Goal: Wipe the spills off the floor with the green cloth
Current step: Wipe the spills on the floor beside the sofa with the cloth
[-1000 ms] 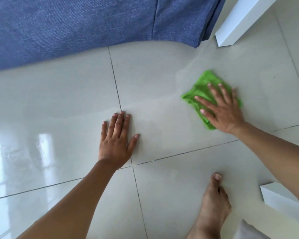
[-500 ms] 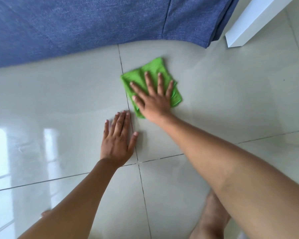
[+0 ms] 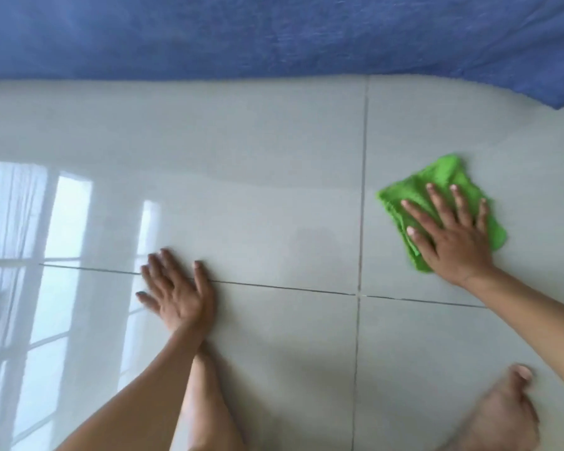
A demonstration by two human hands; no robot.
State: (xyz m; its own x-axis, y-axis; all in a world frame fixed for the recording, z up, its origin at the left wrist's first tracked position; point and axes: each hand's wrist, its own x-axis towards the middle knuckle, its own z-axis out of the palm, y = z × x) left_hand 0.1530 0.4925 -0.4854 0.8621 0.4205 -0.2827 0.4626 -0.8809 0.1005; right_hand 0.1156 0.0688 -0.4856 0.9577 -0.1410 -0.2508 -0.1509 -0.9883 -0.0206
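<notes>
A folded green cloth (image 3: 437, 180) lies flat on the pale glossy floor tiles (image 3: 274, 190) at the right. My right hand (image 3: 453, 232) presses down on the cloth with fingers spread, covering its near half. My left hand (image 3: 176, 291) rests flat on the bare floor at the lower left, fingers apart, holding nothing, across a grout line. A faint dull wet streak (image 3: 261, 183) shows on the tile between the hands. No distinct puddle is visible.
A blue fabric-covered sofa (image 3: 274, 34) runs along the whole top edge. My bare foot (image 3: 505, 415) is at the bottom right and my knee (image 3: 205, 402) at the bottom centre. Window glare (image 3: 56, 239) reflects off the tiles at the left.
My right hand has slid the green cloth from beside the left hand out to the right. The left hand now sits further left on the floor; the view has shifted and the white furniture is gone.
</notes>
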